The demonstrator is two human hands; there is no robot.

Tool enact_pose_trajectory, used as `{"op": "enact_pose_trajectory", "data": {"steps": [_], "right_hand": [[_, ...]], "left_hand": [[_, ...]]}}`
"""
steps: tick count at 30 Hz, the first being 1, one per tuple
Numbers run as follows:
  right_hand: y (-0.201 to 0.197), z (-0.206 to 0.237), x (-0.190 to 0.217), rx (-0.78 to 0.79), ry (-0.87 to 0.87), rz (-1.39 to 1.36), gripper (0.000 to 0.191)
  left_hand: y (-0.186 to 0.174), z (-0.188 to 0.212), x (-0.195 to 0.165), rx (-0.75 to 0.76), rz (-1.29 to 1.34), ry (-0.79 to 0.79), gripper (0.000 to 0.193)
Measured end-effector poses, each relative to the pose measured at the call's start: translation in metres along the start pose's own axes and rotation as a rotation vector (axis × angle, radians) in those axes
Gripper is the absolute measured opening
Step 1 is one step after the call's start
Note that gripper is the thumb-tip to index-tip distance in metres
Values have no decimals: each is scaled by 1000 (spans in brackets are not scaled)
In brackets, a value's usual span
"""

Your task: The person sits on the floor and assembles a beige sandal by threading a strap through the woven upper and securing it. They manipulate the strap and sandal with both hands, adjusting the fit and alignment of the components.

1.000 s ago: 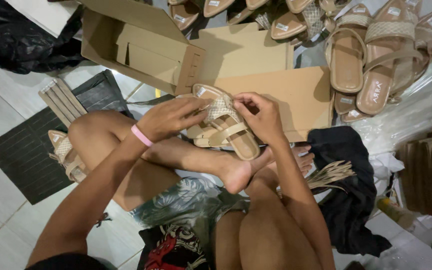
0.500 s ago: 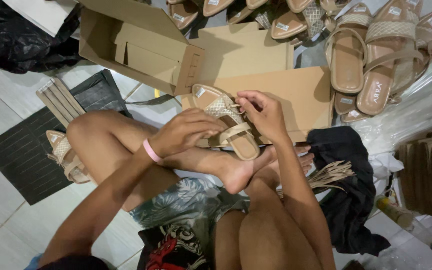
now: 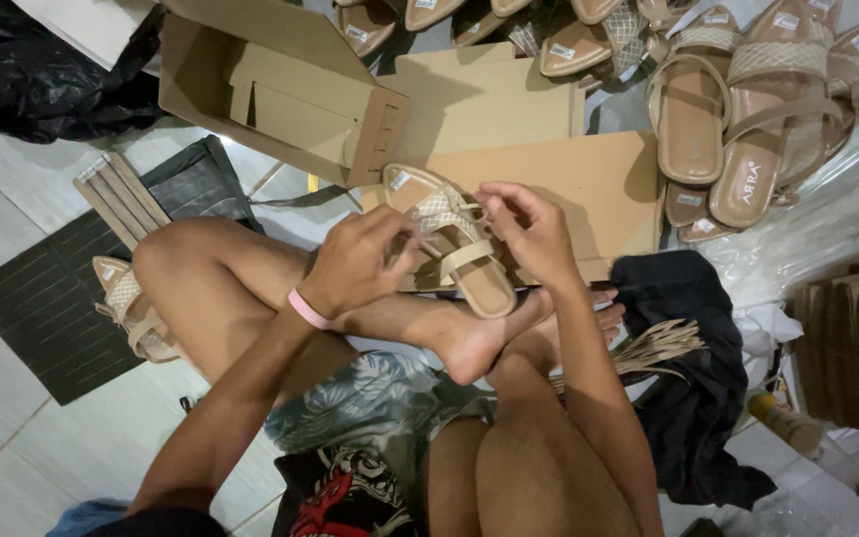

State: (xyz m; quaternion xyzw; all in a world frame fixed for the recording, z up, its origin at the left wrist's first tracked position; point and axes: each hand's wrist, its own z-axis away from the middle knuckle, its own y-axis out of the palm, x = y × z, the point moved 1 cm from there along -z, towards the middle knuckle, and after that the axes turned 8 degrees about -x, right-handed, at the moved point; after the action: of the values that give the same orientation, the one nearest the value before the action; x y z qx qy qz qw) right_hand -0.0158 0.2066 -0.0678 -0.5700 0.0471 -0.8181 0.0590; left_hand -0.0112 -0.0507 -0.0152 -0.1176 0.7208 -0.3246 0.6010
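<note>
Tan sandal held over crossed legs

Beige woven-strap sandal [image 3: 449, 249] sat above the person's crossed shins, gripped by both hands. Left hand [image 3: 360, 264] was curled round its side, fingers closed on the straps. Right hand [image 3: 529, 234] pinched the woven strap with thumb and fingertips. Open cardboard box [image 3: 280, 89] lay just behind, more sandals [image 3: 738, 119] piled off to the right.

I see a home sandal workshop: tiled floor [image 3: 12, 418], piled tan sandals [image 3: 738, 109], an open cardboard box [image 3: 270, 99], flattened cartons [image 3: 857, 338].
</note>
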Motion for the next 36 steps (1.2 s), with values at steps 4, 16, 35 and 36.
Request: {"op": "enact_pose_trajectory", "data": {"steps": [4,16,35,36], "right_hand": [[6,6,15,43,-25,144,26],[14,10,30,59,-206,245,21],[17,5,-8,79,-46,-20,29],[16,4,-9,88,-34,-18,31]], "left_hand": [[7,-2,-3,-56,44,-50,15],[32,-14,-20,-125,42,-485,19],[45,-10,-19,-291,-144,-214,11],[45,-9,-19,-302,-173,-171,9]]}}
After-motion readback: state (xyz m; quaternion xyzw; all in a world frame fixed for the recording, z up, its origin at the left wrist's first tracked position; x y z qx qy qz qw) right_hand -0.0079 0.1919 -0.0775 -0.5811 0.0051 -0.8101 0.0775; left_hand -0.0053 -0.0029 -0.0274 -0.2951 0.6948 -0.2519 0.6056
